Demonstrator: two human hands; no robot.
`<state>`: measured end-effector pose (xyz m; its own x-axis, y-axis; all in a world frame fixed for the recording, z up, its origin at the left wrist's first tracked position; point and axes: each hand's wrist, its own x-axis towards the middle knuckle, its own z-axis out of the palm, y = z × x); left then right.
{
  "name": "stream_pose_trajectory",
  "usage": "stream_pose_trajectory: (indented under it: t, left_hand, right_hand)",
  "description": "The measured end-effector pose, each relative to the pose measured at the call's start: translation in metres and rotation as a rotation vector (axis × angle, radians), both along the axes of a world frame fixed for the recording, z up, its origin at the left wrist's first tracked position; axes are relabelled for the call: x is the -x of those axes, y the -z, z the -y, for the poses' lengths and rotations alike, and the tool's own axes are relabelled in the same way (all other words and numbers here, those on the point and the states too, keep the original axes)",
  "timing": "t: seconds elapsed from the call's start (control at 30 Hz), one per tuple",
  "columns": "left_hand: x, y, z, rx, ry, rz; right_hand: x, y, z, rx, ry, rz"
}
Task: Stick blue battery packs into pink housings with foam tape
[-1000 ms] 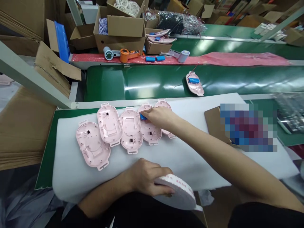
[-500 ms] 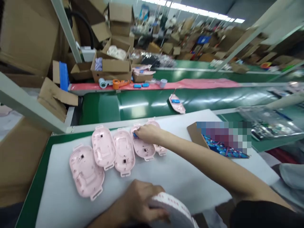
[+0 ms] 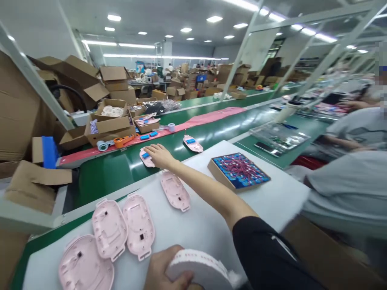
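In the head view my right hand (image 3: 159, 156) reaches out over the green conveyor belt, its fingers over the edge of a pink plastic shell (image 3: 148, 162) with a blue battery (image 3: 146, 155) in it. The thumb is hidden. My left hand (image 3: 169, 272) grips a large white tape roll (image 3: 199, 268) with red print on its rim, near the bottom edge. Several pink shells without batteries lie on the white sheet: one (image 3: 175, 191) under my right forearm, two (image 3: 139, 225) side by side further left, another (image 3: 86, 266) at lower left.
A cardboard box (image 3: 225, 177) full of blue batteries with red wires stands on the white sheet (image 3: 242, 217). Another shell with a battery (image 3: 193, 143) lies on the conveyor (image 3: 102, 183). Beyond are an orange tape dispenser (image 3: 122, 141) and open cartons. Co-workers sit at right.
My right hand has carried the battery-fitted shell from the white sheet forward onto the conveyor. My left hand still holds the tape roll. The camera view has tilted up and turned right.
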<state>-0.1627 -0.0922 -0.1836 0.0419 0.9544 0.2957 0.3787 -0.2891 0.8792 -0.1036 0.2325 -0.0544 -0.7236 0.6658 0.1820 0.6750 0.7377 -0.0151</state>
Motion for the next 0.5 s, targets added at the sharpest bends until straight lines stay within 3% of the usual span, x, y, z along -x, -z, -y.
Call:
stream_pose_trajectory:
  t: [0.1,0.2,0.3,0.4,0.5]
  left_hand:
    - [-0.002,-0.005,0.001,-0.035,0.017,0.003]
    - [-0.002,-0.009,0.0,-0.056,0.047,-0.007]
    - [0.002,-0.005,0.0,-0.062,0.008,-0.069]
    - [0.005,0.003,0.002,-0.086,-0.006,-0.153]
    - [0.001,0.002,0.004,-0.092,-0.171,-0.17]
  right_hand:
    - [-0.077,-0.002,0.014,0.074,0.101,0.004]
    - [-0.181,-0.012,0.031,0.117,0.272,0.037]
    - [-0.274,-0.011,0.052,0.169,0.285,0.048]
    - [-0.322,0.009,0.076,0.179,0.279,0.087]
    - [-0.33,0.03,0.093,0.091,0.421,0.099]
